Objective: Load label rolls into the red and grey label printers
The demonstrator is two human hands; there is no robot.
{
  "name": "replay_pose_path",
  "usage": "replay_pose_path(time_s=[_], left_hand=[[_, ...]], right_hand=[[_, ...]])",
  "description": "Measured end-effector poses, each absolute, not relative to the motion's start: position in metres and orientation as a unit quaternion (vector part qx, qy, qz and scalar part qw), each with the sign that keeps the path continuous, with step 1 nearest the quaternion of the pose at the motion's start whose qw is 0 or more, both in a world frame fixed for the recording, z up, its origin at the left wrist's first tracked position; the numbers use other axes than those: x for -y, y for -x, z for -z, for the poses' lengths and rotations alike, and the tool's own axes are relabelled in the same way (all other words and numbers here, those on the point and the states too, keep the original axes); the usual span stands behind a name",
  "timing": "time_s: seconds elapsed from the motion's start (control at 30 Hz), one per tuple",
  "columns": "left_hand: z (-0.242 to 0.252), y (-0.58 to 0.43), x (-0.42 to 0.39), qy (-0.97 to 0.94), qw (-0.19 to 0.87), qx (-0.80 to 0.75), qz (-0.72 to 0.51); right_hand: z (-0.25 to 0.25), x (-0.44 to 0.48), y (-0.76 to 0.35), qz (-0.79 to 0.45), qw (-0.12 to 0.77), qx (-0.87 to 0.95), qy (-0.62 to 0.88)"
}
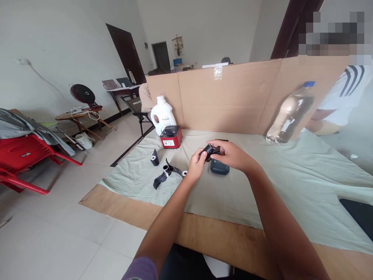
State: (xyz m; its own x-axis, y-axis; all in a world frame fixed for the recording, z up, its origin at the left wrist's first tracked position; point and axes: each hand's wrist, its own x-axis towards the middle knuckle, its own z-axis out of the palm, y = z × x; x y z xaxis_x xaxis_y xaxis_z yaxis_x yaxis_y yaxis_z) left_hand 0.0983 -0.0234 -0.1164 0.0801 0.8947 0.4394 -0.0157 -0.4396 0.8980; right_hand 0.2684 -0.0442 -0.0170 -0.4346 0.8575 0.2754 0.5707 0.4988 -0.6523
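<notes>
Above the cloth, my left hand [198, 162] is closed round the left side of a small black roll [208, 151]. The fingers of my right hand [229, 153] are closed on the right side of the same roll. Just beneath my right hand, a dark rounded device [219, 167] lies on the pale green cloth [215, 198], partly hidden. Left of my hands, loose black strips [159, 180] lie around a small roll [167, 169]. Another small black roll with a white core [154, 158] rests farther left.
A red box [171, 139] and a white jug [162, 114] stand at the back left. A cardboard panel [224, 101] runs behind the cloth. A large clear bottle [291, 114] leans at the right, near another person. A dark flat object [358, 216] lies at the right edge.
</notes>
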Motion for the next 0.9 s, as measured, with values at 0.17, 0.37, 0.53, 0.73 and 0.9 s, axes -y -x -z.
replay_pose_path(time_s=[0.17,0.37,0.53,0.73,0.9], left_hand=[[0.111,-0.102,0.028,-0.562,0.496,-0.333,-0.572],[0.112,-0.104,0.027,-0.527,0.553,-0.284,-0.580],[0.117,-0.111,0.024,-0.462,0.599,-0.258,-0.601],[0.139,-0.141,0.028,-0.279,0.703,-0.247,-0.605],[0.156,-0.154,0.031,-0.207,0.703,-0.328,-0.596]], right_hand=[[0.019,0.041,-0.267,-0.250,0.324,0.813,0.414],[0.022,0.037,-0.270,-0.265,0.342,0.801,0.414],[0.027,0.034,-0.266,-0.249,0.343,0.805,0.415],[0.025,0.032,-0.257,-0.153,0.368,0.795,0.456],[0.030,0.012,-0.202,-0.113,0.348,0.790,0.492]])
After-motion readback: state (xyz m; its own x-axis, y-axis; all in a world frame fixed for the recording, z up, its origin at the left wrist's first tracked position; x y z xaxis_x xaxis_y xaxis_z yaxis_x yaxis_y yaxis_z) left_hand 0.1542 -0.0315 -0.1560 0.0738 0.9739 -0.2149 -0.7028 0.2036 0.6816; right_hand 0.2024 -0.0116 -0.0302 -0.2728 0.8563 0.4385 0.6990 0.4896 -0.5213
